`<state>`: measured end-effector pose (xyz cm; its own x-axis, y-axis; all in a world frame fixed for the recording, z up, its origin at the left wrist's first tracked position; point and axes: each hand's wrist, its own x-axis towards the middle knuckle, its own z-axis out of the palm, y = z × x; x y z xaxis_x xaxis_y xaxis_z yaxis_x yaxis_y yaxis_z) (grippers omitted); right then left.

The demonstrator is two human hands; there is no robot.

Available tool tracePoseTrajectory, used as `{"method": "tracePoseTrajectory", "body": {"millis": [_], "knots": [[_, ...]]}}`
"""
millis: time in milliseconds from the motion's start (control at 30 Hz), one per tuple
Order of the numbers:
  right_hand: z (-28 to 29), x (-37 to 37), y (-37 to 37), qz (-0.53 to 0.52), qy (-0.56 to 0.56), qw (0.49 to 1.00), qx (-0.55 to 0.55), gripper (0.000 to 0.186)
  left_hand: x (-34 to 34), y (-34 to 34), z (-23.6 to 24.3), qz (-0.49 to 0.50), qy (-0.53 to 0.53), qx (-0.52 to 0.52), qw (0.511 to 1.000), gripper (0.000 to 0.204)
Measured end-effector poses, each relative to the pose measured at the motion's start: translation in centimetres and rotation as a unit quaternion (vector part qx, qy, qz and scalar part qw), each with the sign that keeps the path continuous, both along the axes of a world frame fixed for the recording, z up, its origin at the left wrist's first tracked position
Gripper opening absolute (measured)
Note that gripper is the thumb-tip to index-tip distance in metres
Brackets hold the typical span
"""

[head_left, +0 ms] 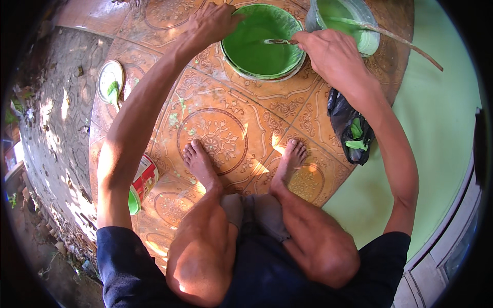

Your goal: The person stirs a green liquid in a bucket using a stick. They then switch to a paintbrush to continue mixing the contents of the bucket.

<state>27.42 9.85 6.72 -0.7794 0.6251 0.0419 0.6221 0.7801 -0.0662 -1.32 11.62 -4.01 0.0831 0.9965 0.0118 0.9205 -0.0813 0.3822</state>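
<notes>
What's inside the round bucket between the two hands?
Inside the bucket is green liquid, and a thin stick held in the right hand reaches in. The bottom, and anything sunk below the surface, can't be seen because the liquid covers it.

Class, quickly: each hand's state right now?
Left hand: at the rim of the round green-coated bucket; grip cannot be told.
Right hand: closed, holding a thin, brown, paint-smeared stick.

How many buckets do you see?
3: a round green bucket at top centre, a pale grey bucket to its right, and a red and white bucket partly hidden behind the left arm. More may be hidden.
</notes>
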Motion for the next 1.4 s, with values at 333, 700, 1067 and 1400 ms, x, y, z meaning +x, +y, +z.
{"method": "tracePoseTrajectory", "body": {"millis": [333, 700, 1067, 1400], "knots": [[0.8, 2.3, -3.4, -0.044, 0.006, 0.999, -0.017, 0.035, 2.3, -7.2, 4.0, -0.037, -0.104, 0.066, 0.992, 0.022], [-5.7, -0.5, -8.0, -0.071, 0.099, 0.991, -0.059, 0.042, 2.2, -5.5, 4.1, -0.063, -0.108, 0.081, 0.989, 0.030], [-2.4, 1.1, -5.6, -0.043, 0.072, 0.995, 0.050, 0.028, 2.7, -3.9, 2.7, -0.026, -0.098, 0.106, 0.989, 0.034], [-2.5, 3.2, -5.9, -0.055, -0.029, 0.998, 0.032, 0.019, 5.9, -5.2, 4.2, 0.010, -0.137, 0.111, 0.984, 0.022]]}}
